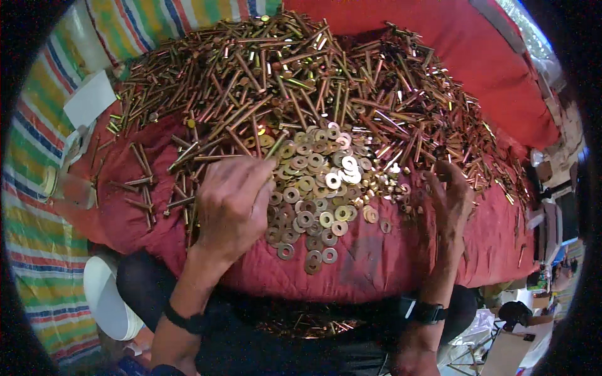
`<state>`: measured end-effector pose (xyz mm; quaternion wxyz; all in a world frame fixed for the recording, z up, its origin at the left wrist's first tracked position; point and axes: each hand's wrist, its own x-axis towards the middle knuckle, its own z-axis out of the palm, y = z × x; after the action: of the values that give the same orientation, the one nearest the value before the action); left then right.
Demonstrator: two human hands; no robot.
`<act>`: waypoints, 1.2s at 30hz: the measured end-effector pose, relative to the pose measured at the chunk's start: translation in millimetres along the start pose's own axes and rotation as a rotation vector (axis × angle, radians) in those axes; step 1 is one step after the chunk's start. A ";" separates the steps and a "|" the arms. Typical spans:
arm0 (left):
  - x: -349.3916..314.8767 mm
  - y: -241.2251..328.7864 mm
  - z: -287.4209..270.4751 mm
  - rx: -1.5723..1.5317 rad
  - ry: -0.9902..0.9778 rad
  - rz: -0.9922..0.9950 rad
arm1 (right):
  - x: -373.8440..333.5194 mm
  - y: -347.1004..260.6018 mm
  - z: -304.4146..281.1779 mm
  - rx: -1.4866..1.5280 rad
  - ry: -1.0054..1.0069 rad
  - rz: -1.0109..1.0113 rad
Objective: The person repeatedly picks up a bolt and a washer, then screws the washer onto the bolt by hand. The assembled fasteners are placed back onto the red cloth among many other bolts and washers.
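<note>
My left hand [233,195] is closed in a pinch at the left side of a heap of flat washers [305,183]. From its fingertips a brass-coloured bolt [274,145] sticks up, its head end pointing away from me. My right hand [451,195] hovers at the right edge of a small pile of nuts [385,185], with its fingers curled in. Whatever those fingers may hold is too dark and small to make out. Behind both hands rises a large mound of loose bolts [251,69].
Red cloth [301,276] covers the work surface in front of me. Stray bolts [144,178] lie at the left, near a clear plastic jar [74,190] and a white card [89,99]. A white bucket [108,294] stands by my left knee. Striped sheeting [44,250] borders the left.
</note>
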<state>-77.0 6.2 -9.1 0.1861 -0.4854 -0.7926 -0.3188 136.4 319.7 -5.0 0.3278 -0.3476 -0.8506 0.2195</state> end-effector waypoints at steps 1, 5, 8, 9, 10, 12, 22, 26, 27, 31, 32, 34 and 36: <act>1.9 -7.5 6.3 0.087 0.038 0.008 | 3.1 12.5 0.7 -0.162 0.064 -0.075; 5.5 -22.5 30.4 0.236 -0.080 0.011 | 3.5 43.4 5.3 -0.362 0.099 -0.242; 3.8 -26.7 37.5 0.226 -0.036 0.043 | 2.5 50.4 4.5 -0.416 0.003 -0.255; 3.0 -27.3 38.2 0.175 -0.051 0.017 | 2.0 50.5 3.5 -0.426 0.006 -0.236; 2.2 -27.5 37.8 0.152 -0.044 0.020 | 1.2 49.8 3.7 -0.434 0.006 -0.218; 0.8 -25.6 35.5 0.099 -0.030 0.010 | -0.6 46.7 0.3 -0.521 -0.047 -0.146; -0.3 23.2 -8.1 -0.623 -0.070 -0.393 | 3.5 27.2 2.2 -0.354 -0.085 0.062; -5.7 30.2 -21.9 -1.686 -0.256 -0.740 | 3.1 28.6 3.1 -0.330 -0.026 -0.115; -6.9 32.0 -21.3 -1.724 -0.278 -0.668 | 3.3 28.1 5.5 -0.373 -0.029 -0.160; -16.9 46.3 -17.8 -1.625 -0.350 -0.787 | -0.9 19.8 14.0 -0.353 -0.046 -0.199; -18.9 48.6 -17.5 -1.594 -0.370 -0.809 | -2.5 16.7 15.5 -0.330 -0.023 -0.225; -23.1 52.3 -17.7 -1.535 -0.427 -0.834 | -3.9 10.9 17.2 -0.361 -0.071 -0.223; -25.9 54.2 -15.5 -1.526 -0.384 -0.798 | -3.4 7.1 15.9 -0.350 -0.063 -0.241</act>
<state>-17.1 -3.6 4.1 -0.4504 -0.2096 -0.4914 -0.7154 130.1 319.5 -21.6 0.2595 -0.2881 -0.9210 0.0385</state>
